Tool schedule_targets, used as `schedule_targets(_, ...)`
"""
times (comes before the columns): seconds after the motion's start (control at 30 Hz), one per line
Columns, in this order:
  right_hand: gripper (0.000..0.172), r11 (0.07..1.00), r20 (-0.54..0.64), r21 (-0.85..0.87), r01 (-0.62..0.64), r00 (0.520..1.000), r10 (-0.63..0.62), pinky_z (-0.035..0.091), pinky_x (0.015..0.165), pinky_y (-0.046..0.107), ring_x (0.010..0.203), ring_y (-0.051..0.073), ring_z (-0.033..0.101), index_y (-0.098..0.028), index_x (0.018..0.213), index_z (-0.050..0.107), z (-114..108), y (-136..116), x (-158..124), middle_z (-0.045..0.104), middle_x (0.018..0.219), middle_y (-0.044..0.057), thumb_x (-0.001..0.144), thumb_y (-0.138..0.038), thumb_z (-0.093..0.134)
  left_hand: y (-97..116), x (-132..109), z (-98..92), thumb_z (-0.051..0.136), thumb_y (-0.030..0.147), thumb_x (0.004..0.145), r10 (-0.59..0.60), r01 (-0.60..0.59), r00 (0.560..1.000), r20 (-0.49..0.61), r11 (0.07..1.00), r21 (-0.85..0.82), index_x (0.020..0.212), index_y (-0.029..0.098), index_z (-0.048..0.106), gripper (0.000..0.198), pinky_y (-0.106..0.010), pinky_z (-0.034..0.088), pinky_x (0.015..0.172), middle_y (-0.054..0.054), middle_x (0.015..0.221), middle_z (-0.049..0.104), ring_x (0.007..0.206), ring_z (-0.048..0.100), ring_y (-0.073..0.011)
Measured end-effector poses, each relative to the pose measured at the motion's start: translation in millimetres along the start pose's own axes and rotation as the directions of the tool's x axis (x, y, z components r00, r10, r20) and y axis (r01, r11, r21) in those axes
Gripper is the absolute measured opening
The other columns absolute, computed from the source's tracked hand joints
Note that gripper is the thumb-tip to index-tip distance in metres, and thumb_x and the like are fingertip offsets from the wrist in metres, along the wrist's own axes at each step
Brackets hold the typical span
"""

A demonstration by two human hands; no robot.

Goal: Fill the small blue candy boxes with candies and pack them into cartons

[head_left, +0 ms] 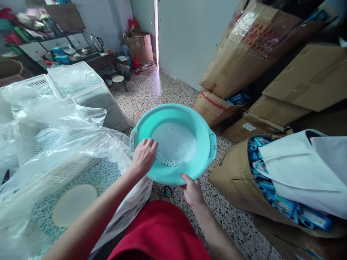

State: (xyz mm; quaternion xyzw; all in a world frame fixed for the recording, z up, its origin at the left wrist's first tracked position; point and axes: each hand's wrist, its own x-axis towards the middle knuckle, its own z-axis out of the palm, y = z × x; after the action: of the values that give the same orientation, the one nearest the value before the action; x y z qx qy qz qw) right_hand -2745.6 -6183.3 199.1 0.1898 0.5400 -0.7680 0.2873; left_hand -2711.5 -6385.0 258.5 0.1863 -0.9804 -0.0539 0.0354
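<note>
A turquoise plastic basin [176, 112] with handles at its two sides is in the middle of the head view, tilted a little towards me. A small heap of white pellets [170, 162] lies at the near side of its floor. My right hand [192, 189] grips the near rim, thumb on top and fingers hidden underneath. Over the basin's left inner side is my left hand [146, 155], its fingers curled closed. What the left fingers hold, if anything, is hidden. Left of me, blue-white pellets [108, 173] fill a plastic-lined crate, with a pale round disc [76, 205] lying on them.
White crates [100, 94] draped in clear plastic [67, 112] stand at the left. Cardboard boxes [244, 47] are stacked at the right; an open one [230, 173] holds blue packets [284, 207] under a white bag [300, 162]. A low stool [118, 79] stands on the speckled floor [143, 90].
</note>
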Motion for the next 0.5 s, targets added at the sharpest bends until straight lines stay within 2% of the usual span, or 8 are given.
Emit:
schedule_targets(0.07, 0.055, 0.999, -0.005, -0.036, 0.038, 0.999, -0.038, 0.053, 0.069, 0.031, 0.085, 0.022, 0.065, -0.022, 0.108, 0.062, 1, 4, 0, 0.072, 0.095, 0.001, 0.055, -0.023, 0.075, 10, 8, 17.4, 0.033, 0.010, 0.087, -0.020, 0.010, 0.981, 0.193, 0.999, 0.053, 0.097, 0.013, 0.058, 0.027, -0.039, 0.044, 0.080, -0.016, 0.098, 0.058, 0.095, 0.052, -0.0263)
schedule_targets(0.17, 0.048, 0.993, -0.019, -0.067, 0.098, 0.995, -0.100, 0.052, 0.076, 0.032, 0.088, 0.022, 0.065, -0.021, 0.105, 0.063, -2, 13, 2, 0.072, 0.095, 0.001, 0.059, -0.025, 0.074, 16, 15, 37.6, 0.034, 0.009, 0.086, -0.044, 0.030, 0.963, 0.265, 0.998, 0.055, 0.100, 0.009, 0.057, 0.027, -0.038, 0.044, 0.078, -0.019, 0.098, 0.058, 0.097, 0.054, -0.0276)
schedule_targets(0.3, 0.043, 0.991, -0.013, -0.061, 0.123, 0.992, -0.124, 0.051, 0.079, 0.032, 0.089, 0.022, 0.065, -0.019, 0.103, 0.064, -4, 21, 4, 0.071, 0.095, 0.001, 0.061, -0.025, 0.073, 30, 4, 47.3, 0.048, 0.025, 0.085, 0.094, -0.082, 0.929, 0.357, 0.995, -0.049, 0.101, 0.015, 0.057, 0.020, -0.031, 0.046, 0.075, -0.010, 0.092, 0.061, 0.088, 0.058, -0.0219)
schedule_targets(0.37, 0.042, 0.991, 0.000, -0.063, 0.114, 0.993, -0.114, 0.051, 0.079, 0.032, 0.088, 0.022, 0.065, -0.019, 0.103, 0.064, -2, 22, 4, 0.071, 0.094, 0.001, 0.063, -0.024, 0.071, 44, 0, 46.9, 0.047, 0.028, 0.087, 0.142, -0.119, 0.933, 0.330, 0.989, -0.088, 0.101, 0.017, 0.056, 0.020, -0.030, 0.046, 0.076, -0.008, 0.093, 0.060, 0.087, 0.057, -0.0207)
schedule_targets(0.43, 0.040, 0.990, 0.020, -0.065, 0.124, 0.992, -0.123, 0.051, 0.079, 0.031, 0.087, 0.021, 0.064, -0.018, 0.104, 0.063, 1, 22, 2, 0.071, 0.092, 0.001, 0.064, -0.022, 0.069, 62, 2, 45.9, 0.042, 0.027, 0.090, 0.208, -0.183, 0.949, 0.235, 0.975, -0.127, 0.103, 0.017, 0.055, 0.021, -0.031, 0.046, 0.079, -0.009, 0.098, 0.059, 0.091, 0.055, -0.0213)
schedule_targets(0.5, 0.039, 0.987, 0.046, -0.064, 0.147, 0.988, -0.144, 0.051, 0.076, 0.030, 0.085, 0.021, 0.063, -0.018, 0.103, 0.063, 4, 21, 0, 0.071, 0.091, 0.001, 0.065, -0.020, 0.066, 80, 11, 46.0, 0.037, 0.025, 0.092, 0.326, -0.302, 0.937, 0.126, 0.937, -0.174, 0.106, 0.016, 0.054, 0.023, -0.032, 0.044, 0.084, -0.009, 0.103, 0.057, 0.096, 0.051, -0.0215)
